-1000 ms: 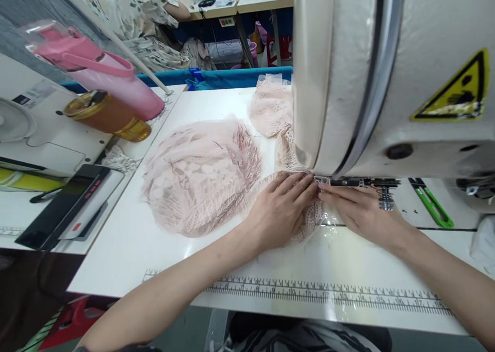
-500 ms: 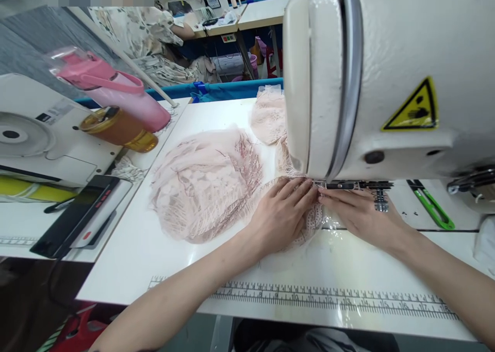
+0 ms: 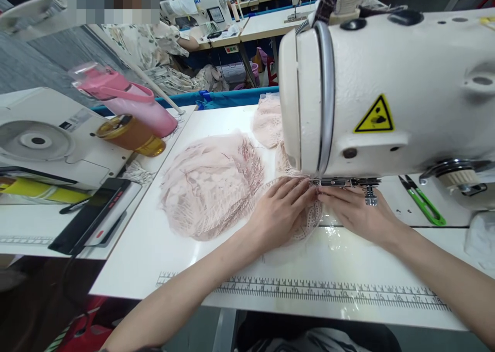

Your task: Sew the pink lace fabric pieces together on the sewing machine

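My left hand (image 3: pixel 280 210) lies flat on a piece of pale pink lace fabric (image 3: pixel 212 181), fingers stretched toward the presser foot of the white sewing machine (image 3: pixel 386 94). My right hand (image 3: pixel 358 212) rests flat on the table just right of it, fingertips pressing the lace edge under the machine's head. The fingertips of both hands nearly meet at the needle area, which the machine's head partly hides. More lace (image 3: pixel 266 122) lies behind the machine's head.
Green thread snips (image 3: pixel 423 202) lie right of the needle. A printed ruler (image 3: pixel 328 290) runs along the table's front edge. At left stand a pink bottle (image 3: pixel 127 101), an amber bottle (image 3: pixel 133 135), a dark control panel (image 3: pixel 93 215) and another machine. A person sits at the back left.
The camera has tilted up and back, showing more of the machine's top. Both hands stay pressed on the lace at the presser foot, barely shifted.
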Demonstrator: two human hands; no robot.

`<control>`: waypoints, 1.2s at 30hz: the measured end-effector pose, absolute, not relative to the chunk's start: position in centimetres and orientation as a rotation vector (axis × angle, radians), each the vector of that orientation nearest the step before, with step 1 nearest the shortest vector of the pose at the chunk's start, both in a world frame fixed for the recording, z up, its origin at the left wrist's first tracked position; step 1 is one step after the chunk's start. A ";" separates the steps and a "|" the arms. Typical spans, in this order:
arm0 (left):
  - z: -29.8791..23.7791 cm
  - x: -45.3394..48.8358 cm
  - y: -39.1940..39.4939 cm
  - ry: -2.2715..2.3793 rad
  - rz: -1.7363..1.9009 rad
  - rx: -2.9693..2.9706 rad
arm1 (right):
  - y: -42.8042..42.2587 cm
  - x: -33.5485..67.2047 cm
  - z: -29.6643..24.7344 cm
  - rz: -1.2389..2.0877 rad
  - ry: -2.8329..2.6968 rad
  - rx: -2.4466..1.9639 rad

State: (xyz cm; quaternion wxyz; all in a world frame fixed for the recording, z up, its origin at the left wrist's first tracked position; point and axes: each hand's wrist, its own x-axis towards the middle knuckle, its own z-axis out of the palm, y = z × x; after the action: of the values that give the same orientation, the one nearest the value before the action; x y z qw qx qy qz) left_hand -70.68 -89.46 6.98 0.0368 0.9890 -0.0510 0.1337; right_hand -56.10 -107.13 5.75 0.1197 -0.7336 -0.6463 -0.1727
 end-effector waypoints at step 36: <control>7.5 -70.4 -88.7 -0.521 0.745 3.038 | -106.7 -57.4 6.5 -0.476 -2.063 -1.917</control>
State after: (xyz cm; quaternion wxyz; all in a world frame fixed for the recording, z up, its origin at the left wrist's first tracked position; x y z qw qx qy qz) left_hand -70.36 -88.70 7.53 -0.0147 0.9579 -0.1643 0.2349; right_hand -57.36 -106.67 6.46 0.1421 -0.6645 -0.7149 -0.1651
